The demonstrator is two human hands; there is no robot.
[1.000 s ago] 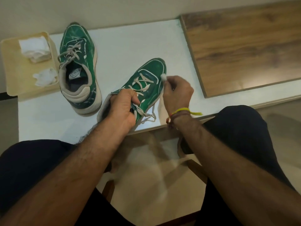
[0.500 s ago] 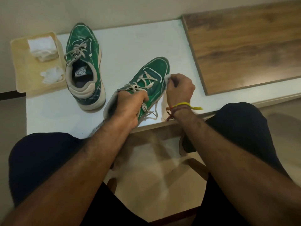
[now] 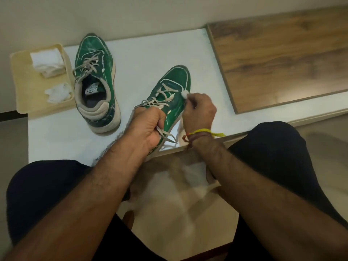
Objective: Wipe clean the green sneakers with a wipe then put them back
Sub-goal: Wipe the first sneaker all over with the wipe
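Right hand [image 3: 199, 110] presses wipe [image 3: 183, 94] on sneaker [image 3: 173, 91], left hand [image 3: 148, 125] gripping it

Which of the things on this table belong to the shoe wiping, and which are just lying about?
In the job:
- held green sneaker, steadied by the left hand
- white wipe pinched in the right hand
- second green sneaker, standing on the white table
- beige tray with spare wipes

Lying about:
- wooden board
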